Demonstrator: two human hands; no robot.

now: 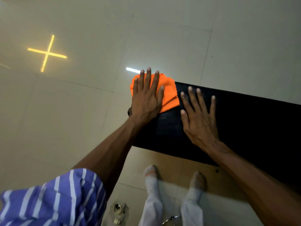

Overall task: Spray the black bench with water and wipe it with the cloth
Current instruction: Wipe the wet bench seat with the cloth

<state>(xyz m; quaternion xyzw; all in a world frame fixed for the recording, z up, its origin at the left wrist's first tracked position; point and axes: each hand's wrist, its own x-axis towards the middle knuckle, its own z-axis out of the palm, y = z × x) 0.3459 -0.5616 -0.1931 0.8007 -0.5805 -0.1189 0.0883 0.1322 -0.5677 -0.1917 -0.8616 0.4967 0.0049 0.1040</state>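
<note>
- The black bench [244,121] is a long, flat slab with a matte, faintly grained top and straight edges; it runs from the middle of the view off to the right, above a glossy pale tiled floor [81,111].
- The orange cloth [169,95] is soft and creased, bunched into a rough square with a zigzag cut edge on its right side. It lies on the bench's far left corner, partly overhanging the end.
- The left hand [146,98] lies palm-down on the cloth, fingers straight and only slightly apart, fingertips reaching past the cloth's far edge; the forearm stretches straight out from a rolled purple sleeve [53,198] with white stripes.
- The right hand [198,118] rests flat on the bare bench top just beside the cloth, fingers spread wide, thumb pointing toward the cloth, nothing held.
- Below, two feet in white socks [151,175] stand on the tiles near the bench's front edge.
</note>
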